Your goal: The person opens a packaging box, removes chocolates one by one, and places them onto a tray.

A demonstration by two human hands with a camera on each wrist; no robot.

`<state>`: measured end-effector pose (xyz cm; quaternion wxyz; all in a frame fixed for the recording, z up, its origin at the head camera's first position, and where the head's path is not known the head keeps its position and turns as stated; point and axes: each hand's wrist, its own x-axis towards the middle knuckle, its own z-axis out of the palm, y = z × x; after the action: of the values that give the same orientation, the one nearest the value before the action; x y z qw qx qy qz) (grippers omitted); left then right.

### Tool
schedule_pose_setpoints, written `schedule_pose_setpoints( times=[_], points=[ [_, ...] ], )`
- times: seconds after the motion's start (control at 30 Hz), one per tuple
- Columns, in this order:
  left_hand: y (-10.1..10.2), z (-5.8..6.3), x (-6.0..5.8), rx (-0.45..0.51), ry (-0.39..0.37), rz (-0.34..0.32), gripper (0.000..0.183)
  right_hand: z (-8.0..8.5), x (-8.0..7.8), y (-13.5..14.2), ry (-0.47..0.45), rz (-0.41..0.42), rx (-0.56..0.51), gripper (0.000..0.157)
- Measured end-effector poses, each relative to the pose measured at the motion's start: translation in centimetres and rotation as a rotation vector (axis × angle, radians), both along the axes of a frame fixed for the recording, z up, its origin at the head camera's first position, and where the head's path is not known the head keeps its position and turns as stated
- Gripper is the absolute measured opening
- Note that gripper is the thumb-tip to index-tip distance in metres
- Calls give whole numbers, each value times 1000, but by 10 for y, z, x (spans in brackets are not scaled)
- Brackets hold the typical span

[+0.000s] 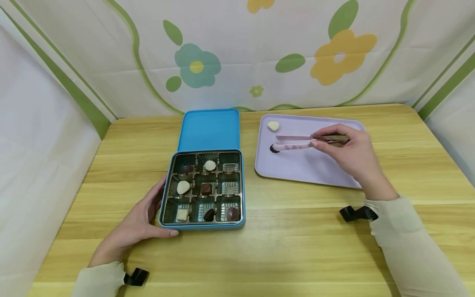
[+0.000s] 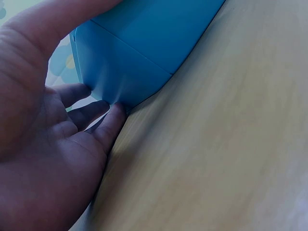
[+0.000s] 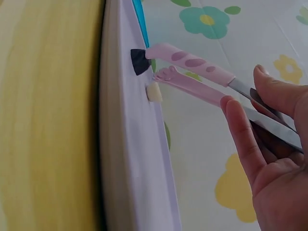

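Observation:
My left hand [image 1: 137, 225] grips the front left corner of a blue tin box [image 1: 240, 226], thumb along its front and fingertips [image 2: 115, 111] against its side. Chocolates sit in its divided insert, among them a white one [image 1: 183, 187], a dark square [image 1: 206, 189] and a round brown one [image 1: 233, 213]. In my right hand [image 1: 350, 154] I hold pink-tipped tongs [image 1: 293, 147] over a lilac tray [image 1: 297, 171], their arms apart. One tip is at a dark chocolate [image 3: 140, 62] on the tray; the other is free. A white chocolate [image 1: 273, 126] lies near the tray's back left corner.
The box's blue lid [image 1: 211, 130] lies behind it. Both stand on a wooden table [image 1: 289, 247] with a flower-printed cloth [image 1: 237, 53] hanging behind. Black wrist cameras [image 1: 136, 277] jut from both sleeves.

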<state>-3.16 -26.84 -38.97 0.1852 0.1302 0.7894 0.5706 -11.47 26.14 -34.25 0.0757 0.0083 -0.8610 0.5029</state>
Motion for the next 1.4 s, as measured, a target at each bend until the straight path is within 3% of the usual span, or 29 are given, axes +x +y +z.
schedule_pose_setpoints(
  times=[0.43, 0.8, 1.07, 1.27, 1.4],
  points=[
    [0, 1, 0, 5, -2, -6, 134, -12, -1, -13, 54, -34, 20, 24],
    [0, 2, 0, 1, -10, -2, 134, -11, 0, -13, 25, -34, 10, 27],
    [0, 2, 1, -4, -16, -2, 134, -3, 4, -9, 73, -64, -35, 29],
    [0, 2, 0, 2, -5, -5, 134, 12, 12, -18, 41, 10, -100, 28],
    [0, 2, 0, 5, -5, -7, 134, 21, 20, -32, 47, 132, -145, 23]
  ],
)
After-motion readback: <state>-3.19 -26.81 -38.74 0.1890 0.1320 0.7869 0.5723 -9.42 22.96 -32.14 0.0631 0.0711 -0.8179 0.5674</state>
